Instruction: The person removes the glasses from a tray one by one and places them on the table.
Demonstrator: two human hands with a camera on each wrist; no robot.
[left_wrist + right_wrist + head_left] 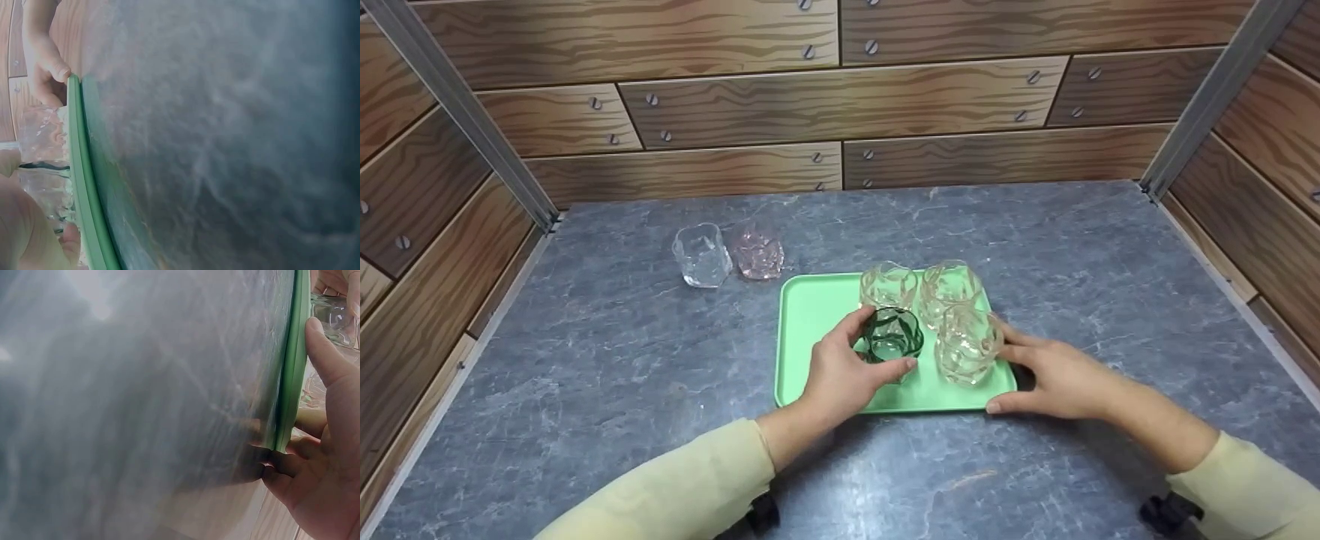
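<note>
On a light green tray [817, 307], my left hand [844, 375] holds a dark green faceted glass [894, 337] between thumb and fingers. The glass stands upright near the tray's middle. Three clear faceted glasses share the tray: one at the back [888, 285], one at the back right [949, 291], and one at the front right [966, 349]. My right hand [1057, 375] grips the tray's near right corner, its thumb at the front rim and its fingers along the right side. In the right wrist view, some fingers [287, 464] curl at the tray's edge.
Left of the tray, further back on the grey marbled table [622, 360], a clear glass [702, 256] and a pale pink glass [759, 253] stand side by side. Wood-patterned walls [840, 105] enclose the table at the back and both sides, with metal posts at the corners.
</note>
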